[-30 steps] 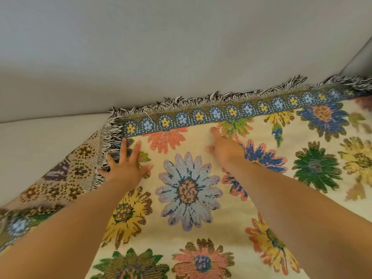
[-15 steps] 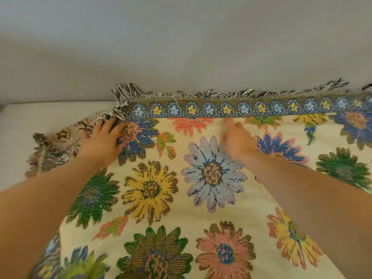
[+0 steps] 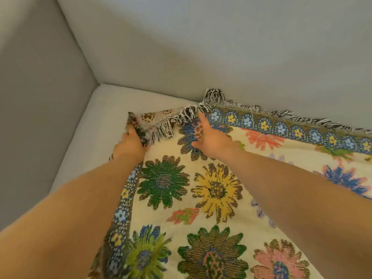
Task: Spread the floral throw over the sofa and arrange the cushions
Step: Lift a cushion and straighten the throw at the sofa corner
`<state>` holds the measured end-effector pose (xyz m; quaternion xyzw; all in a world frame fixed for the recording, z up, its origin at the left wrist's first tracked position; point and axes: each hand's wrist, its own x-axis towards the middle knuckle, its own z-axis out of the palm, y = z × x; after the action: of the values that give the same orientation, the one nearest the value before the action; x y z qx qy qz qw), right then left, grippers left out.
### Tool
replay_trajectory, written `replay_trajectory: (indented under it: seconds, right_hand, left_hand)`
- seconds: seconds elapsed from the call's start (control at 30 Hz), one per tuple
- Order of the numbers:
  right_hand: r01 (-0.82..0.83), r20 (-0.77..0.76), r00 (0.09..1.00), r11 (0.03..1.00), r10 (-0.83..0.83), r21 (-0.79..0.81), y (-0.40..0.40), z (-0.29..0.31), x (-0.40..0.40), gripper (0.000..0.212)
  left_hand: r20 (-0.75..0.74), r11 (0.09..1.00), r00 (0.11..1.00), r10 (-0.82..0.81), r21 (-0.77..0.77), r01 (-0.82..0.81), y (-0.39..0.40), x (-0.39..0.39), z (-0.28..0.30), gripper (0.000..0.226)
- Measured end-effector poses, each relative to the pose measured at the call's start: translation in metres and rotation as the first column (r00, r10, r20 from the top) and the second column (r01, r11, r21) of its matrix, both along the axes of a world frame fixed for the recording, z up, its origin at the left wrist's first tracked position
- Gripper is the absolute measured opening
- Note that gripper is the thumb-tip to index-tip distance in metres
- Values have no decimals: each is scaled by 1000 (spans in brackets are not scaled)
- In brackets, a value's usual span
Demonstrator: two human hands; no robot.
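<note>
The floral throw [image 3: 217,190], cream with big coloured daisies, a blue flower border and a black-and-white fringe, lies on the grey sofa seat [image 3: 100,121]. Its far-left corner [image 3: 159,119] is folded back onto itself, showing the brownish underside. My left hand [image 3: 130,143] grips that folded corner from the left side. My right hand [image 3: 211,135] lies flat, fingers apart, on the throw just below the blue border, beside the fold. No cushions are in view.
The sofa's grey backrest [image 3: 221,57] rises right behind the throw's fringed edge. The left armrest [image 3: 40,97] walls off the left side. A bare strip of seat lies between the armrest and the throw.
The view has swung left toward the sofa's corner. My left hand went from lying on the throw to gripping the folded corner. My right hand moved left, closer to that corner.
</note>
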<state>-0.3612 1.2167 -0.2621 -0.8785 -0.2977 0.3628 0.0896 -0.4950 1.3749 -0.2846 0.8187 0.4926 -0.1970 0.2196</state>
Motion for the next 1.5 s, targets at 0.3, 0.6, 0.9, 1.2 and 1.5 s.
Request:
replay_trajectory:
  seconds: [0.3, 0.6, 0.9, 1.2, 1.5]
  right_hand:
    - [-30, 229, 970, 981, 75, -194, 50, -24, -24, 40]
    - [66, 201, 976, 993, -84, 96, 110, -13, 14, 21]
    - [-53, 26, 998, 996, 51, 65, 60, -11, -9, 72]
    - [-19, 35, 999, 1000, 19, -12, -58, 35, -85, 55]
    - [-99, -124, 988, 994, 94, -35, -128, 51, -216, 57]
  left_hand:
    - [90, 963, 962, -259, 108, 249, 23, -17, -2, 36]
    - [226, 975, 963, -147, 197, 103, 94, 24, -1, 36]
    - [167, 986, 981, -99, 150, 74, 48, -51, -8, 81]
    - [77, 861, 886, 457, -291, -418, -64, -148, 26, 76]
    - [-102, 499, 864, 492, -781, -376, -145, -252, 51, 37]
